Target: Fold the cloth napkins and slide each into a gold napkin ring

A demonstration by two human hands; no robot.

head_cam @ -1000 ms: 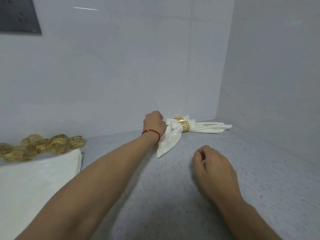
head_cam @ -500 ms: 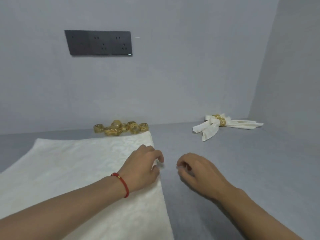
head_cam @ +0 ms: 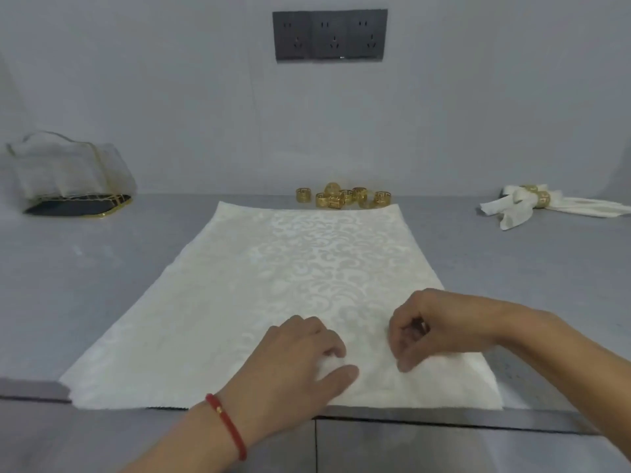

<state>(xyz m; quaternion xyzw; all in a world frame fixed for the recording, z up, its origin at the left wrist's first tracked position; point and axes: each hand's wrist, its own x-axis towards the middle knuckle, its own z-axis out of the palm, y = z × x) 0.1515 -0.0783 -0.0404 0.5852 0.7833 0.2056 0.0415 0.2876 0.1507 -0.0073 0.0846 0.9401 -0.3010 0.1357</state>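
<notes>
Head view, flat napkin: a white patterned napkin lies spread on the grey tabletop, filling the centre of the frame, its near edge along the tabletop's front edge.
Left hand: the left hand, with a red bracelet at the wrist, sits at lower centre on the near part of the napkin; its fingers are curled and seem to pinch a small bunch of the cloth against the thumb.
Right hand: the right hand, just right of the left, has its fingers curled down onto the napkin; whether they grip cloth I cannot tell.
Loose rings: a cluster of gold napkin rings lies just beyond the napkin's far edge, upper centre.
Finished napkins: folded napkins in gold rings lie at the right edge, well apart from both hands.
Left side: a gold-trimmed clear holder.
Wall: a dark socket panel, top centre.
</notes>
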